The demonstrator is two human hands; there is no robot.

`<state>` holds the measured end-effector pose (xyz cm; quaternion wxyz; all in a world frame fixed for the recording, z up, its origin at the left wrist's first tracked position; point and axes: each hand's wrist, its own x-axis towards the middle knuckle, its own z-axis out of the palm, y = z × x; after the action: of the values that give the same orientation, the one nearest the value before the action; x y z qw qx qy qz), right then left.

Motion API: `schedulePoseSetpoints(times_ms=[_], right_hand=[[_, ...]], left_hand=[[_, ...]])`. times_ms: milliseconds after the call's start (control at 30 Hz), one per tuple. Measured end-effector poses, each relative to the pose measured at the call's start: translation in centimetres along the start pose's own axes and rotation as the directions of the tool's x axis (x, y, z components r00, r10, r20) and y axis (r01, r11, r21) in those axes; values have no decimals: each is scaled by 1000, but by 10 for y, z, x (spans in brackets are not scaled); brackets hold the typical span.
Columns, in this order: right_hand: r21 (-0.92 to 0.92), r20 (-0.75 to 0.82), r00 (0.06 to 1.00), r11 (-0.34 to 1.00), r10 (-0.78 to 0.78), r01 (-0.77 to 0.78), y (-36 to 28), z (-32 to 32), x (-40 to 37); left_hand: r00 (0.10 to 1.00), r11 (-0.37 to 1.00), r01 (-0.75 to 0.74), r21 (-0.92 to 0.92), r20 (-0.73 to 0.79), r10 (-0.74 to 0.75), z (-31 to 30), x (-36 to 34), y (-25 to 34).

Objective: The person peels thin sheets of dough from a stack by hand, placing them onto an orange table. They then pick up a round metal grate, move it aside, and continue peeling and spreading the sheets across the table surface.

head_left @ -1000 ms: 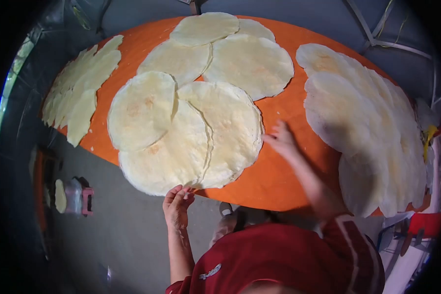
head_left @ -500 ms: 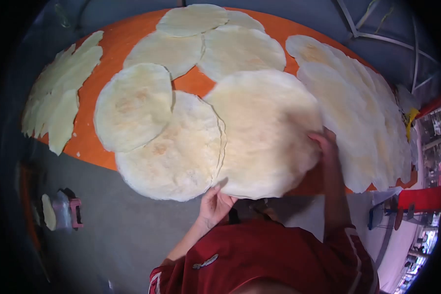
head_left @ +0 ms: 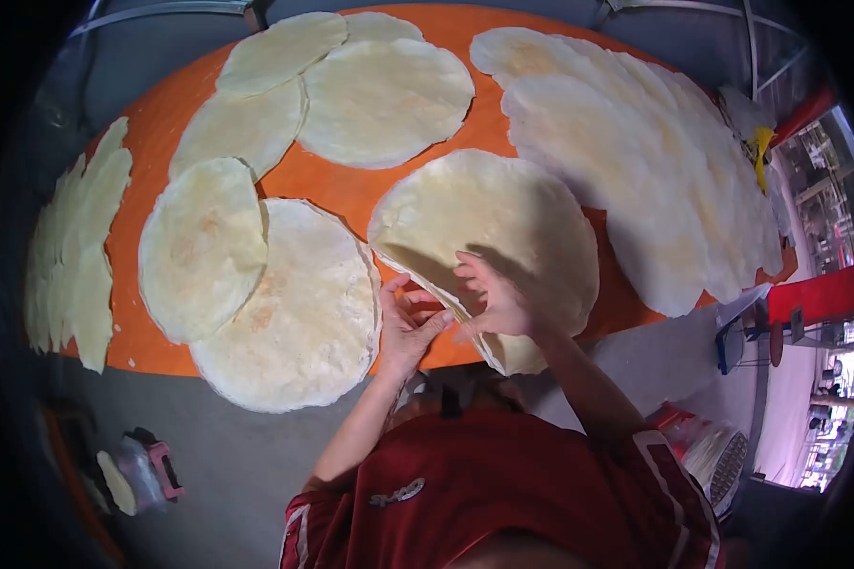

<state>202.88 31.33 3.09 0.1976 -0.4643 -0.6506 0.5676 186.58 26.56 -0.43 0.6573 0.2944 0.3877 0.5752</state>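
A large round sheet of flatbread (head_left: 512, 213) lies before me on an orange table, its lower left edge lifted and folded up. My left hand (head_left: 408, 327) is at that raised edge, thumb and fingers curled in and pinching it from the left. My right hand (head_left: 496, 302) is over the same sheet, just inside the edge, with its fingers spread apart and slightly bent. Its thumb lies close to the edge; whether it touches is hard to see. Left of my hands lies another round flatbread (head_left: 304, 313), partly covered by a smaller flatbread (head_left: 204, 247).
More round flatbreads (head_left: 389, 102) lie along the far side of the orange table (head_left: 342, 190). Overlapping sheets (head_left: 626, 156) cover the right end, and a ragged pile (head_left: 81, 247) the left. A pink-handled item (head_left: 164, 469) is on the floor at left, a red bag (head_left: 674, 427) at right.
My right hand has left the sheet's right side and come in near my left hand. The sheet has been drawn right, away from its left neighbour, and its near left edge is now raised.
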Motion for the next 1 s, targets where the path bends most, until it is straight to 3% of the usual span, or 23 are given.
schedulePoseSetpoints(times_ms=[33, 200, 367, 500, 700, 733, 767, 833, 900, 933, 967, 1000], right_hand=[[9, 14, 998, 998, 61, -61, 6, 1, 6], [193, 78, 997, 980, 27, -41, 32, -1, 11], [126, 67, 996, 990, 59, -67, 29, 5, 12], [139, 108, 991, 986, 76, -91, 32, 4, 10], [29, -1, 999, 999, -40, 40, 8, 26, -4], [-384, -74, 997, 923, -35, 3, -11, 38, -9], [-725, -162, 985, 684, -55, -80, -22, 52, -13], [-870, -179, 939, 493, -292, -13, 7, 86, -6], [-757, -139, 968, 653, -210, 33, 7, 81, 4], [-708, -106, 989, 706, -99, -5, -21, 54, 4], [-662, -185, 968, 750, -171, 6, -15, 37, 12], [-491, -256, 956, 871, -140, -4, -31, -4, 8]], left_hand=[[1000, 1000, -15, 27, -14, 15, -1, 0, -1], [997, 1000, 4, 7, -73, -3, -3, -4, -2], [993, 996, 78, -47, -85, -82, -2, -11, -1], [985, 978, 170, -122, -9, -172, -4, -10, 4], [986, 966, 165, -200, 35, -161, -13, -8, -8], [981, 964, 193, -183, 11, -194, -16, -8, -8], [979, 963, 202, -177, 36, -198, -14, -7, -6], [915, 942, 277, -192, -245, -319, -4, -4, -4], [942, 973, 214, -86, -245, -229, -16, -3, -12], [936, 969, 232, 83, -292, -199, -30, -1, -7], [935, 963, 219, 159, -316, -161, -37, 2, 8], [933, 949, 210, 235, -340, -122, -44, 5, 23]])
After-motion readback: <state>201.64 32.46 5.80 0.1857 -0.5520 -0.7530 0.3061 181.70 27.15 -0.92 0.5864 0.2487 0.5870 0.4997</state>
